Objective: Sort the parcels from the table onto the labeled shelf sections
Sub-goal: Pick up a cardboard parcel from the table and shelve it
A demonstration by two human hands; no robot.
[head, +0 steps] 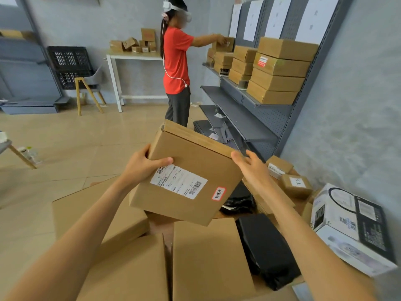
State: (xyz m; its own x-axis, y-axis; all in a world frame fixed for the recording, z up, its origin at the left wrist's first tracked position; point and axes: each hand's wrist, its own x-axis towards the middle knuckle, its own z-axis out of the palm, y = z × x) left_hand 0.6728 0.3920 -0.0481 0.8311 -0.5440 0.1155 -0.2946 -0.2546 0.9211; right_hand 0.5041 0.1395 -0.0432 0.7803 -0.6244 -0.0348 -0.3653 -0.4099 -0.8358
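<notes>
Both hands meet on one cardboard parcel [184, 172] lifted above the table's pile [208, 257]: left hand [143, 166] grips its left edge, thumb curled on top; right hand [249, 168] lies against the right edge with fingers spread and relaxed. It looks stiff, flat and probably light, best held by opposite edges. Grey shelf [245, 120] waits to the right

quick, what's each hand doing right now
Left hand: grip closed on the labelled cardboard parcel, thumb on top.
Right hand: open, fingers straight against the parcel's right edge.
</notes>
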